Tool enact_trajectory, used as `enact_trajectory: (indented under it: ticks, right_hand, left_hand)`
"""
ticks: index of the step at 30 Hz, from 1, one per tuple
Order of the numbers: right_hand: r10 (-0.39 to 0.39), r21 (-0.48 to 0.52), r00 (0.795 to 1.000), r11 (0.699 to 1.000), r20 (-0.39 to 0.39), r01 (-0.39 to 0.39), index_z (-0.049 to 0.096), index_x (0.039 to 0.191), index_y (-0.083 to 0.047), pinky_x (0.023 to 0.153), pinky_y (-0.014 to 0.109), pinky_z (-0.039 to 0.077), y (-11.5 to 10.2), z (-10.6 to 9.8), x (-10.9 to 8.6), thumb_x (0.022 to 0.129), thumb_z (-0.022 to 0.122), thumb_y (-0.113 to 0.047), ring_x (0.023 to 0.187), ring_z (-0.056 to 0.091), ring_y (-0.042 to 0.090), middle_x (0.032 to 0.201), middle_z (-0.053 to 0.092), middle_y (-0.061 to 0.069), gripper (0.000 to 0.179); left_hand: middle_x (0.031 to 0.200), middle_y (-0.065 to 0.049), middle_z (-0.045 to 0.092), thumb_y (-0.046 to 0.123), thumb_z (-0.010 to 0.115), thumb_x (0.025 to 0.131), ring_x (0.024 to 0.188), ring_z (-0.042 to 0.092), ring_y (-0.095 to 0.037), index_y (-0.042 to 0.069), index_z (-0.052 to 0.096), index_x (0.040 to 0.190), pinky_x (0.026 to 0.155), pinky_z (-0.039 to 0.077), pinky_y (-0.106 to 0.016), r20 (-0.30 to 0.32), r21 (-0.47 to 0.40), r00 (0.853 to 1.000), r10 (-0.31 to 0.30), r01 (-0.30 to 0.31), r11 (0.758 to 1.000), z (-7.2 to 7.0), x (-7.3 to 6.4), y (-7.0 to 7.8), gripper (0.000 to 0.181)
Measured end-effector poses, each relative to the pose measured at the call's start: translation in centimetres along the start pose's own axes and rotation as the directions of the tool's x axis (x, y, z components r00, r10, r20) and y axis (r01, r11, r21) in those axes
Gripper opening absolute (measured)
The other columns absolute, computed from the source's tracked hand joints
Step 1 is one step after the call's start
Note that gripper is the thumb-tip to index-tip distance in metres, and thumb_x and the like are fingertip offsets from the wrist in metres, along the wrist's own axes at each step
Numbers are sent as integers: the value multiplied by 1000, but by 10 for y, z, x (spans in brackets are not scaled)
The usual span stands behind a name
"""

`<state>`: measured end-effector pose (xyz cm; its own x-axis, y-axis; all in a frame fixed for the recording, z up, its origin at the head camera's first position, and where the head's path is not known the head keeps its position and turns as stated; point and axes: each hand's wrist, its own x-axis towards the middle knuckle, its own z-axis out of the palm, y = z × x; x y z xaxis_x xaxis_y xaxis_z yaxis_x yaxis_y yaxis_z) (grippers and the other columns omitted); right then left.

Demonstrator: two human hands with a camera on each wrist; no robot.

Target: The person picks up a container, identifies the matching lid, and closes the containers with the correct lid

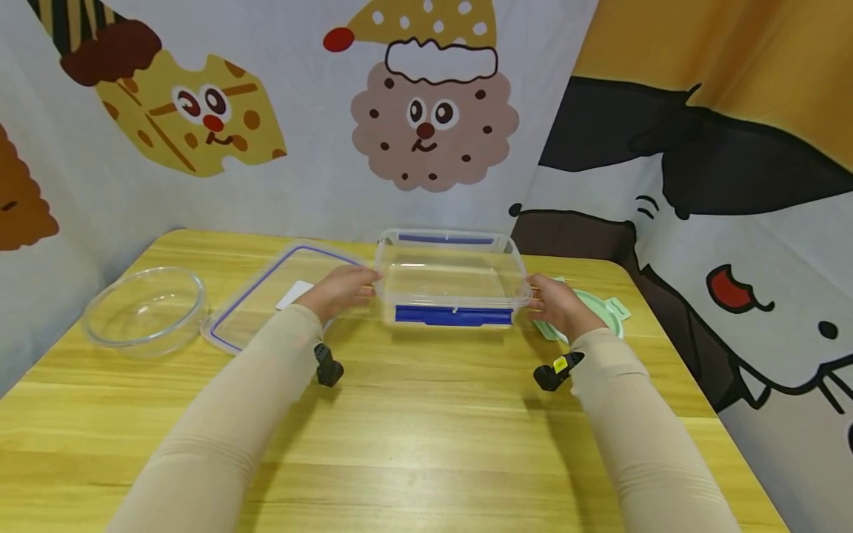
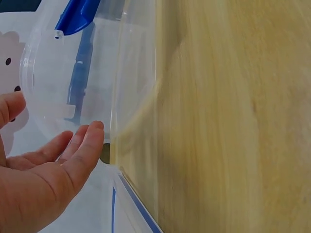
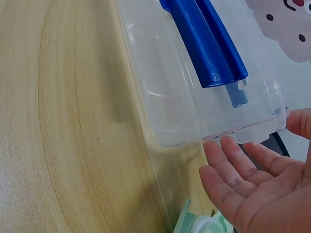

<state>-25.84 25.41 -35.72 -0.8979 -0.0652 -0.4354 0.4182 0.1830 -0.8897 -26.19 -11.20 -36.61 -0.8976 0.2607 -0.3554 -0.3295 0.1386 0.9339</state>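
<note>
Thumb and fingers apart, unclamped, the left grip point(image 1: 343, 290) and right grip point(image 1: 565, 305) flank a clear plastic box point(image 1: 453, 302) at nine and three o'clock near the tabletop's point(image 1: 426, 444) far edge. A loose fingertip lift could let its smooth ends slip. A blue-edged lid point(image 1: 266, 300) at nine o'clock and a mint-green lid point(image 1: 603, 305) near four could obstruct sideways moves; a glass bowl point(image 1: 160, 344) sits farther out, toward nine.

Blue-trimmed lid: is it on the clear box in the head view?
No, the lid lies on the table, left of the box.
</note>
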Motion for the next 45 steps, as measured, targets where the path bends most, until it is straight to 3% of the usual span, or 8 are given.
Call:
enact_trajectory:
  ticks: [7,12,25,29,33,38,45]
  right_hand:
    - [1,7,1000,1000,-1,-1,21,151,0,112,46,33,0,-1,-1,103,35,-30,97,55,13,146,35,20,58]
    - [-5,13,1000,1000,-9,5,20,151,-1,113,46,32,-1,-1,-4,103,35,-30,91,56,10,147,34,20,59]
    - [-39,-27,999,999,11,40,22,151,1,114,45,30,2,-1,-16,104,35,-32,118,52,23,151,32,22,59]
    - [-66,-39,997,997,40,68,17,152,2,116,46,27,3,0,-24,104,36,-33,137,34,33,155,25,22,62]
    - [-83,-66,995,994,49,86,18,151,3,116,47,27,4,0,-31,104,37,-34,139,31,35,155,23,23,63]
    - [-85,-86,996,992,25,87,24,149,5,115,47,29,8,1,-39,103,39,-35,131,41,31,151,31,23,63]
    - [-115,-113,993,987,1,114,32,144,7,105,39,43,17,1,-51,102,41,-34,99,58,8,132,50,17,59]
  left_hand:
    - [153,-24,26,16,47,100,135,35,-38,-12,18,147,112,34,-42,-12,11,1000,-10,10,1000,3,-1,1,62]
    - [152,-24,27,17,46,101,134,36,-38,-10,21,147,112,35,-43,-10,14,1000,-15,15,1000,3,-4,2,60]
    - [152,-24,26,17,45,101,136,33,-41,-10,26,144,112,34,-43,5,56,1000,24,-24,998,1,-18,1,54]
    - [150,-24,30,17,46,101,133,36,-41,-10,37,133,111,37,-43,4,73,999,36,-37,997,1,-23,0,43]
    - [151,-23,29,18,46,101,132,37,-41,-9,39,129,109,38,-43,9,104,999,42,-42,994,1,-30,-1,39]
    - [149,-24,32,19,45,101,131,39,-41,-9,38,134,109,39,-44,4,116,999,43,-44,992,4,-41,-3,44]
    - [143,-26,37,18,46,100,129,42,-42,-7,43,120,109,38,-46,-6,115,998,62,-61,991,9,-53,-7,31]
